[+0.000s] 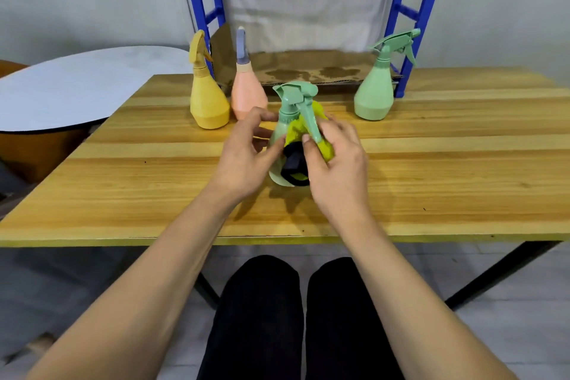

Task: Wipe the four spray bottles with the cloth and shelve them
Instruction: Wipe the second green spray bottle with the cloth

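A mint-green spray bottle (285, 120) is held above the middle of the wooden table (431, 163). My left hand (246, 154) grips its body from the left. My right hand (336, 157) holds a yellow cloth with a black edge (297, 163) against the bottle's right side. At the table's back stand a yellow spray bottle (207, 95), a pink spray bottle with a grey head (247, 89) and a second mint-green spray bottle (377, 86).
A blue metal shelf rack (413, 18) rises behind the table, with a stained cardboard sheet (308, 68) lying on its low shelf. A round white tabletop (77, 83) sits to the left. My legs in black trousers show below the table's front edge.
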